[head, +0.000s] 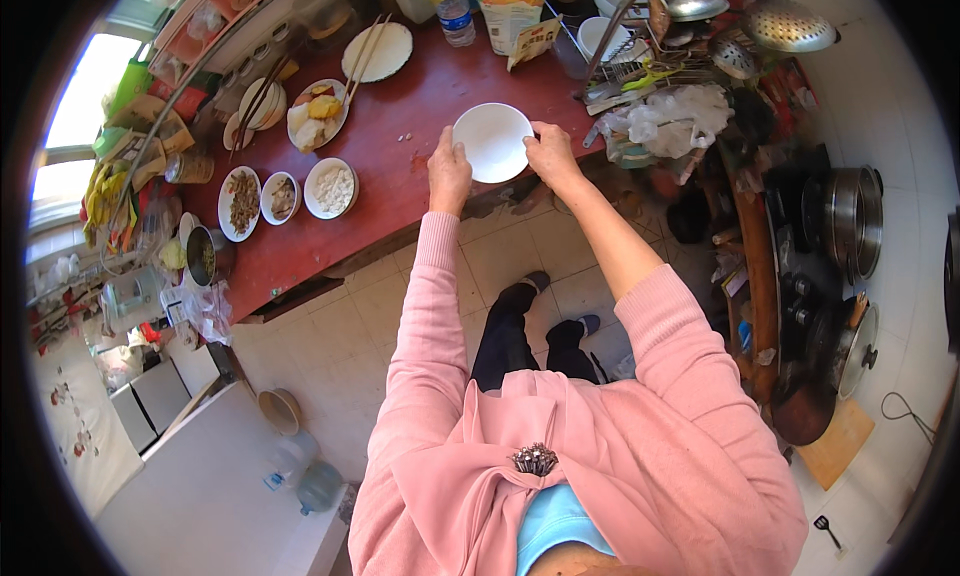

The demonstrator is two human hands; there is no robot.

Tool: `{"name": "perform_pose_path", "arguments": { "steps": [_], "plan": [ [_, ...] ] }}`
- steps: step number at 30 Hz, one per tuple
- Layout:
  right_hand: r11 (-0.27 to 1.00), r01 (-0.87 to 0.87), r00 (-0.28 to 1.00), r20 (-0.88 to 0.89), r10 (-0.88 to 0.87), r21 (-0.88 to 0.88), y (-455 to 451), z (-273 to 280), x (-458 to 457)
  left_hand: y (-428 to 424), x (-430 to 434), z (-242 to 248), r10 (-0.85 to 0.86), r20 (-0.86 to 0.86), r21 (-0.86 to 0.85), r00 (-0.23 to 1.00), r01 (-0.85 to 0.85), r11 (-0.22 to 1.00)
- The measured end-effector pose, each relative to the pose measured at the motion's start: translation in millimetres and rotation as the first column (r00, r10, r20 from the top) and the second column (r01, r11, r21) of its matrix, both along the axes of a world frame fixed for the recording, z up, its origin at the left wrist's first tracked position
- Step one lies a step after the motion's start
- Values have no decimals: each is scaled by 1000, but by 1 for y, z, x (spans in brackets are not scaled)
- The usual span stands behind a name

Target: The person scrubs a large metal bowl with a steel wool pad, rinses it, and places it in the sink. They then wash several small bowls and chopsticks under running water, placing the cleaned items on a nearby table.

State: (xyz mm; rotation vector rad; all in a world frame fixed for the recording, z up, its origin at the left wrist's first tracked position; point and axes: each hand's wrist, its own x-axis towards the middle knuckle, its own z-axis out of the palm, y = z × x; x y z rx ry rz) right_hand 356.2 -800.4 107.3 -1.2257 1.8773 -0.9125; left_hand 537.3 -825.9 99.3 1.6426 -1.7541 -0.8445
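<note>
Between my two hands is a white bowl (493, 142) with nothing visible inside it, at the front edge of the red table (390, 148). My left hand (450, 171) grips its left side, thumb towards the rim. On the opposite side, the fingers of my right hand (553, 154) hold the rim. Whether the bowl's base touches the table cannot be seen. To the left stand a bowl of white food (332, 189), a small bowl with dark food (281, 198) and an oval dish of chopped brown food (243, 203).
Chopsticks (367, 57) lie across a white plate (390, 51) and a plate of food (319, 116). A water bottle (454, 13) and a food packet (510, 21) stand at the back. Utensils including a skimmer (791, 25) and a plastic bag (667, 122) crowd the right end.
</note>
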Motion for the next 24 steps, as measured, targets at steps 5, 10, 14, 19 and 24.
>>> {"name": "perform_pose_path", "arguments": {
  "steps": [5, 10, 14, 19, 24],
  "plan": [
    [998, -6, 1000, 6, 7, -66, 2, 3, -1, 11, 4, -9, 1, -140, 48, 990, 6, 999],
    [975, -57, 976, -218, 9, -217, 37, 31, -23, 25, -19, 30, -2, 30, -321, 1000, 11, 947],
    [950, 187, 971, -96, -217, -252, 137, 51, -69, 79, -97, 60, -290, -67, -357, 955, 249, 901],
    [703, 684, 713, -27, -701, -195, 338, 46, -146, 207, -235, 71, -800, -67, -359, 596, 734, 577],
    [169, 948, 169, -25, -985, -268, 575, 15, -182, 369, -327, 67, -998, -14, -367, 64, 928, 65]
  ]
}}
